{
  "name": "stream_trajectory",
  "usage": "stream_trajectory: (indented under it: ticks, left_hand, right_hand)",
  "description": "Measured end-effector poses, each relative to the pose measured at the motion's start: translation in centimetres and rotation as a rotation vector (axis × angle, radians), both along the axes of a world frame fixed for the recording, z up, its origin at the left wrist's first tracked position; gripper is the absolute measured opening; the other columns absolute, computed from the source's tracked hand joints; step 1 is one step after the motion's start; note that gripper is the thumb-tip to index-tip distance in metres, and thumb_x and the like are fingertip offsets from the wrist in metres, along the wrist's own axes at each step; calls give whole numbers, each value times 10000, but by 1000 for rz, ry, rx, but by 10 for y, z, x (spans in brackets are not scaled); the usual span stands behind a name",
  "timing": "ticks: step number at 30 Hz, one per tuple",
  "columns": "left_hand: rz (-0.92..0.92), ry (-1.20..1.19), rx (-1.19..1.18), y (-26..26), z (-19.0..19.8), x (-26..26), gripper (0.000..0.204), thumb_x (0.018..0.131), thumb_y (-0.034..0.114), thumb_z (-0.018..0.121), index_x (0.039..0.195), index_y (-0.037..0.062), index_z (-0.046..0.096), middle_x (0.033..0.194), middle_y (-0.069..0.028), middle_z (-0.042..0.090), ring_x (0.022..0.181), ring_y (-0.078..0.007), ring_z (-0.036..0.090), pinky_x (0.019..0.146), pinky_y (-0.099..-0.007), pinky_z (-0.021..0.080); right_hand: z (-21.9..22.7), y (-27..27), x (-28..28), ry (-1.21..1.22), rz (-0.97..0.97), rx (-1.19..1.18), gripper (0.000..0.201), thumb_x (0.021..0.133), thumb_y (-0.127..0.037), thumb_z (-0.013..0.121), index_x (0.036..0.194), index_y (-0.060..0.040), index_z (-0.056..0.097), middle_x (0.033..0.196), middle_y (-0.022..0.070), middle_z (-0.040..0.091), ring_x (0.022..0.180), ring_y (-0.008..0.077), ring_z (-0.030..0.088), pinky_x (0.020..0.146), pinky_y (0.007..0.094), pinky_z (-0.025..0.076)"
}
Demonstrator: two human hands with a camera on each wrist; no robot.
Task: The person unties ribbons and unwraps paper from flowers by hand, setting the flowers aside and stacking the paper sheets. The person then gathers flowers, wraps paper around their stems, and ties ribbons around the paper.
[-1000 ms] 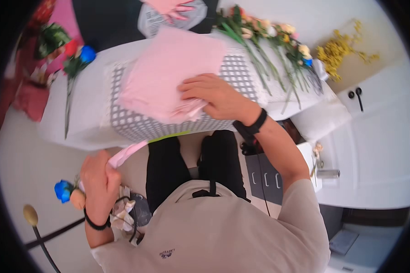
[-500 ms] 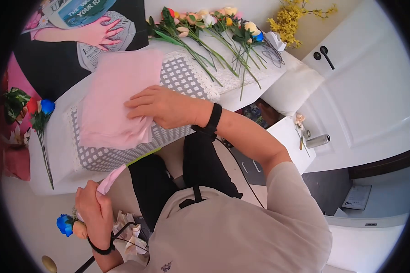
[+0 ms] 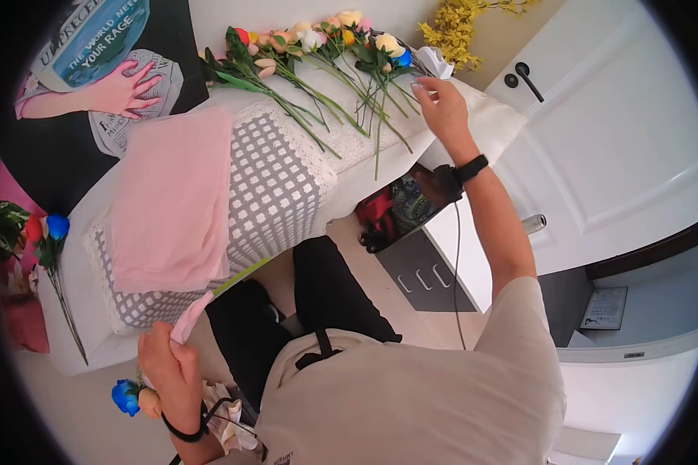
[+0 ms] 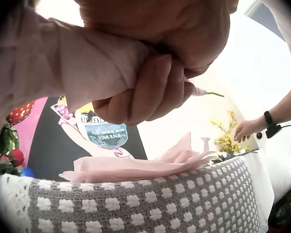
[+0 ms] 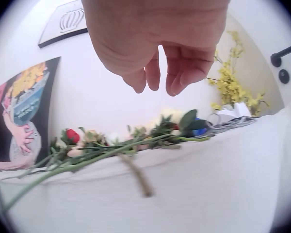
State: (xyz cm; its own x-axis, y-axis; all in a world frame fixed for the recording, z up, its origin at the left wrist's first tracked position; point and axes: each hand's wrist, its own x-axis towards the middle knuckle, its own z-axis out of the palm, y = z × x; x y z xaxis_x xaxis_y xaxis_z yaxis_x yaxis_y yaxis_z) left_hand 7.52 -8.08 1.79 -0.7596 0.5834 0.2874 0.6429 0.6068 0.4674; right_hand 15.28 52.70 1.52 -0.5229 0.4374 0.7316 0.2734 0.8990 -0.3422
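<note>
My left hand (image 3: 171,372) grips a pink-wrapped bundle (image 4: 97,63), its fingers curled round the wrapping; a blue rose (image 3: 126,397) and a peach rose (image 3: 150,403) show beside that hand. Over the right end of the table, my right hand (image 3: 445,116) hovers with loosely bent fingers, holding nothing. Just left of it and below lie loose artificial flowers (image 3: 318,46) with long green stems. In the right wrist view the same hand (image 5: 160,43) hangs above the flowers (image 5: 136,136) without touching them. A stack of pink sheets (image 3: 171,201) rests on the grey-and-white checked cloth (image 3: 275,170).
Red and blue flowers (image 3: 48,232) lie at the table's left end. Behind the table stands a dark poster (image 3: 171,46). Yellow blossoms (image 3: 451,35) and a white door (image 3: 582,155) are at the right, with a drawer cabinet (image 3: 419,271) below the table.
My right hand has left the pink sheets and moved right, to the loose flowers. The left hand keeps its grip on the wrapped bundle. The head view has shifted toward the right.
</note>
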Motion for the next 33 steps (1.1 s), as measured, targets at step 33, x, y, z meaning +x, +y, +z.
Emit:
stream_trajectory:
  ticks: [33]
  left_hand:
    - [-243,100,183,62,15,14,79,860,61,570,843,35,497,716,-149,477,679,-366,486,678,-465,344]
  right_hand:
    - [102,-193,7,381,696,-200,182,1018,9,685,1188,64,721,1099,119,752,994,158,708,894,276,557]
